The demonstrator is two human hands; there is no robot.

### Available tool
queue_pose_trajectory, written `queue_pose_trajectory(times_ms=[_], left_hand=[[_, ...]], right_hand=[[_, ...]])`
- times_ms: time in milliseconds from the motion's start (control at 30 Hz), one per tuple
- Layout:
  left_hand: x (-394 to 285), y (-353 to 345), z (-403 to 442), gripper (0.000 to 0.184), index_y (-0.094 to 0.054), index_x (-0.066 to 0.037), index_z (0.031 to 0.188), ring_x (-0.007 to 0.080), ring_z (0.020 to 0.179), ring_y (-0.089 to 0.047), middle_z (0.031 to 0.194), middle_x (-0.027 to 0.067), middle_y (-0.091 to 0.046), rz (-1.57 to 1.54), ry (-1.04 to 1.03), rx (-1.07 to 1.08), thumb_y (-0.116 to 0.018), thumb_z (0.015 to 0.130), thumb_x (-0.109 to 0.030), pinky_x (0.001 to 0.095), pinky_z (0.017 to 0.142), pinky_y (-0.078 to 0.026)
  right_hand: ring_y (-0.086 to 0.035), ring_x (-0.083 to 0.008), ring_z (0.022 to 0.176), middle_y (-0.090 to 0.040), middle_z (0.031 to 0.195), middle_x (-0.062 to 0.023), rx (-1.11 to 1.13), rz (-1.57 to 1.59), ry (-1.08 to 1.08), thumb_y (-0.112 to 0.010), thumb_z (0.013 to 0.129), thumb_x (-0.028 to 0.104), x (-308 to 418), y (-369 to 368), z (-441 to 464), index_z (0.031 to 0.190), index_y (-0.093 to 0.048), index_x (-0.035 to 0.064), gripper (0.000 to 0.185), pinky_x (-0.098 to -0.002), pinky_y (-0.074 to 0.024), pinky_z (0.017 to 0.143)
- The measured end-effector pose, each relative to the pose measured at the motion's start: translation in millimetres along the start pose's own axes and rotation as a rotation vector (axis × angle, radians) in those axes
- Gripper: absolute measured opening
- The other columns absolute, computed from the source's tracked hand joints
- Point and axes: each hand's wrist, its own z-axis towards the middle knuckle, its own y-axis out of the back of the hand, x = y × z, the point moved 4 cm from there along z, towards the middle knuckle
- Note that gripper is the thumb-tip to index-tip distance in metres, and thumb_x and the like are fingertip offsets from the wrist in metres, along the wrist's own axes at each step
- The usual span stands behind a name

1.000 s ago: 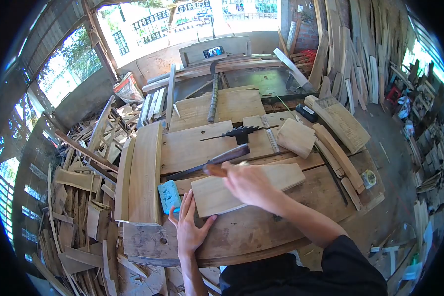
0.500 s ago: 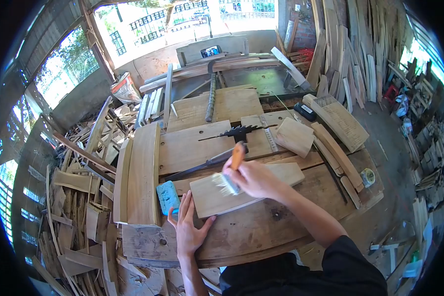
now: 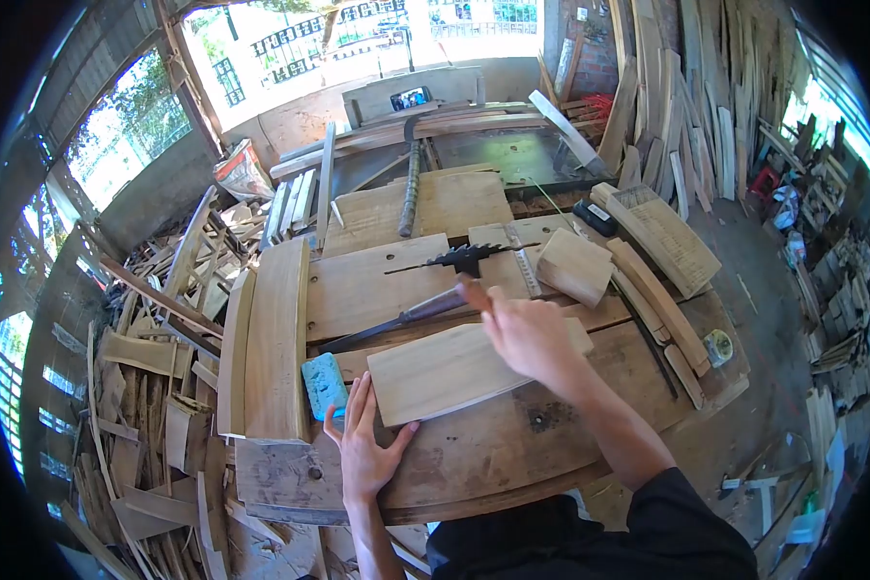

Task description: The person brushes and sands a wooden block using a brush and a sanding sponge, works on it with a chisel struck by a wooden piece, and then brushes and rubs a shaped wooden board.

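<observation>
A pale wooden board (image 3: 445, 372) lies flat across the front of the workbench. Against its left end rests my left hand (image 3: 365, 452), fingers spread, with a blue sponge (image 3: 325, 385) just beyond the fingertips. My right hand (image 3: 532, 338) is closed round the wooden handle of a brush (image 3: 475, 294), over the board's right half; the bristles are hidden behind the hand. Behind the board lies a long dark tool with a wooden handle (image 3: 433, 304). The saw blade (image 3: 466, 256) stands up through the bench top.
Two planks (image 3: 278, 338) lie at the bench's left side. A square wood block (image 3: 575, 267), curved strips (image 3: 662, 307), a tape roll (image 3: 718, 346) and a black device (image 3: 595, 217) are to the right. A hammer-like tool (image 3: 410, 188) lies at the back.
My right hand has swung the brush over the board, first left and now right, and the handle now tilts to the left. My left hand stays at the board's end.
</observation>
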Motion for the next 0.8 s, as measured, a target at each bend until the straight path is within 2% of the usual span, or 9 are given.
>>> queue_pose_trajectory(times_ms=[100, 133, 200, 300, 500, 633, 700, 733, 800], left_hand=[[0.3, -0.4, -0.1, 0.094, -0.049, -0.003, 0.158, 0.0215, 0.159, -0.036, 0.168, 0.0104, -0.045, -0.001, 0.002, 0.003, -0.087, 0.083, -0.047, 0.0518, 0.128, -0.008], [0.5, -1.0, -0.2, 0.094, -0.049, -0.003, 0.158, 0.0215, 0.159, -0.036, 0.168, 0.0104, -0.045, -0.001, 0.001, 0.004, -0.087, 0.083, -0.047, 0.0518, 0.128, -0.008], [0.8, -1.5, -0.1, 0.094, -0.05, -0.003, 0.158, 0.021, 0.159, -0.036, 0.168, 0.0102, -0.045, 0.011, -0.002, -0.001, -0.086, 0.084, -0.048, 0.0517, 0.128, -0.008], [-0.2, -0.5, 0.2, 0.093, -0.049, -0.003, 0.158, 0.0202, 0.159, -0.035, 0.168, 0.0098, -0.045, 0.011, -0.002, 0.005, -0.085, 0.085, -0.049, 0.0518, 0.128, -0.008], [-1.3, 0.9, 0.1, 0.09, -0.05, -0.007, 0.158, 0.0209, 0.16, -0.033, 0.169, 0.0093, -0.044, -0.04, 0.009, 0.006, -0.086, 0.085, -0.045, 0.0517, 0.127, -0.006], [-0.1, 0.2, -1.0, 0.089, -0.051, -0.007, 0.158, 0.0205, 0.16, -0.033, 0.169, 0.0086, -0.044, -0.04, 0.009, -0.006, -0.087, 0.085, -0.044, 0.0515, 0.127, -0.006], [-0.6, 0.3, -0.8, 0.089, -0.051, -0.008, 0.158, 0.02, 0.16, -0.033, 0.169, 0.0077, -0.044, -0.041, 0.012, -0.002, -0.087, 0.084, -0.042, 0.0512, 0.127, -0.006], [-1.2, 1.1, -0.5, 0.089, -0.051, -0.008, 0.158, 0.02, 0.16, -0.033, 0.169, 0.0077, -0.044, -0.046, 0.011, -0.003, -0.087, 0.084, -0.042, 0.0512, 0.127, -0.006], [-3.0, 2.4, -0.4, 0.089, -0.051, -0.008, 0.158, 0.0194, 0.16, -0.033, 0.169, 0.008, -0.044, -0.032, 0.014, 0.005, -0.087, 0.084, -0.042, 0.0511, 0.127, -0.006]], right_hand=[[-0.07, -0.0338, 0.057, -0.068, 0.065, -0.013, 0.038, 0.191, 0.086, -0.057, 0.106, 0.027, 38.3, -18.0, 5.2, 0.111, -0.058, 0.0005, 0.027, -0.0512, -0.0546, 0.053], [-0.07, -0.0338, 0.057, -0.068, 0.065, -0.013, 0.037, 0.191, 0.084, -0.057, 0.106, 0.027, 49.3, -22.5, 7.2, 0.111, -0.058, 0.0005, 0.027, -0.0512, -0.0546, 0.053], [-0.07, -0.0343, 0.058, -0.068, 0.068, -0.0131, 0.123, 0.404, 0.184, -0.056, 0.108, 0.027, 72.4, -32.1, 9.1, 0.113, -0.057, 0.0016, 0.026, -0.0512, -0.0542, 0.055], [-0.07, -0.0343, 0.061, -0.068, 0.07, -0.0128, 0.098, 0.587, 0.245, -0.053, 0.11, 0.026, 87.3, -40.9, 7.8, 0.114, -0.056, 0.003, 0.024, -0.0501, -0.0541, 0.059], [-0.072, -0.0364, 0.071, -0.067, 0.076, -0.0146, 0.2, 0.791, 0.175, -0.051, 0.112, 0.027, 49.3, -34.4, -2.1, 0.111, -0.06, 0.0025, 0.026, -0.0488, -0.0532, 0.065], [-0.072, -0.0373, 0.076, -0.069, 0.08, -0.0161, 0.121, 0.772, 0.086, -0.05, 0.112, 0.031, 1.0, -8.4, -19.1, 0.108, -0.062, 0.0034, 0.03, -0.0485, -0.0541, 0.067], [-0.071, -0.0388, 0.07, -0.07, 0.076, -0.0158, 0.019, 0.444, -0.091, -0.052, 0.111, 0.031, -25.2, 3.7, -23.5, 0.105, -0.063, 0.0041, 0.03, -0.0503, -0.0555, 0.065], [-0.071, -0.0388, 0.07, -0.07, 0.076, -0.0158, 0.02, 0.439, -0.091, -0.052, 0.111, 0.031, -28.0, 5.7, -20.8, 0.105, -0.063, 0.0041, 0.03, -0.0503, -0.0555, 0.065], [-0.069, -0.0417, 0.063, -0.069, 0.071, -0.0149, -0.062, 0.028, -0.263, -0.055, 0.108, 0.028, -41.0, 14.5, -22.0, 0.105, -0.063, 0.0038, 0.026, -0.0535, -0.0557, 0.06]])
